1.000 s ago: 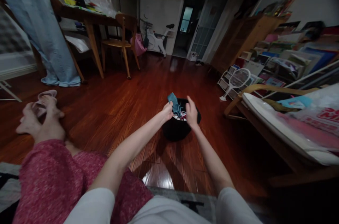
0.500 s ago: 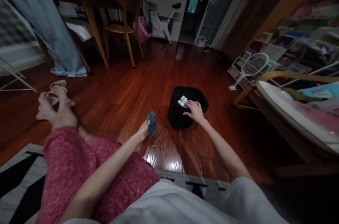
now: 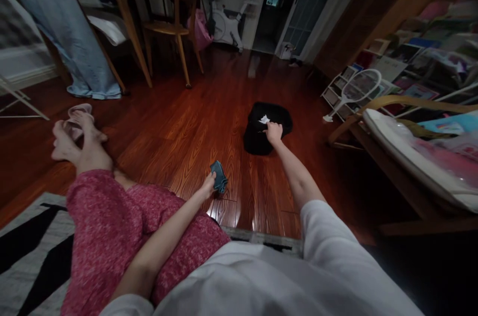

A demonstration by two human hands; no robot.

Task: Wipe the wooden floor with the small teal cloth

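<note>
Glossy wood floor [image 3: 175, 129], matt bin [image 3: 257, 142], cloth-like bundle [image 3: 219, 177], papery scrap [image 3: 265, 119]

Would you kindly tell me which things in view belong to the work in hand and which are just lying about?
In the work:
teal crumpled item, held in the left hand
black container, the right hand at its rim
white scrap, in the container

Just about:
white racket
pink bag
wooden chair
exercise bike

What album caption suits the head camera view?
Left hand holding a small teal item, right hand at a black bin on the wooden floor.
</note>
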